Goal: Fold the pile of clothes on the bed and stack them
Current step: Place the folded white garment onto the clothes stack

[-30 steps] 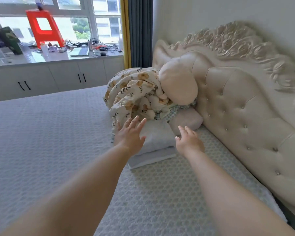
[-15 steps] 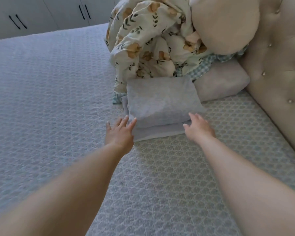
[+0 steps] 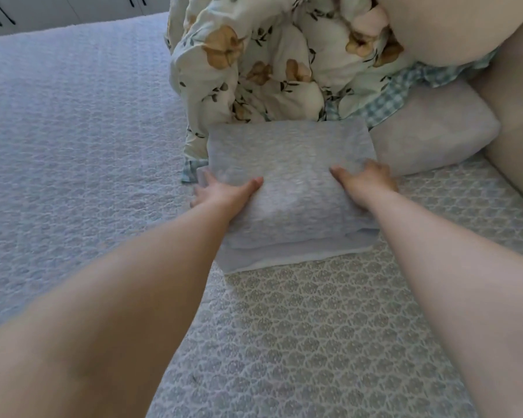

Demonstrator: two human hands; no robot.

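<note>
Both hands are gripping the folded grey blanket (image 3: 287, 188) from its two sides, near the head of the bed. The left hand (image 3: 224, 193) is lying along the blanket's left edge, thumb on top, fingers curling down round the side. The right hand (image 3: 364, 184) is doing the same on the right edge, thumb across the top surface, fingers wrapping the side. The blanket is resting on the patterned bedspread (image 3: 329, 321), several layers showing at its near edge. Directly behind it, touching, a bunched floral quilt (image 3: 254, 61) is piling up, with a blue gingham cloth (image 3: 396, 95) peeking out below. A grey pillow (image 3: 435, 131) is lying just to the right, against the padded headboard (image 3: 517, 158).
</note>
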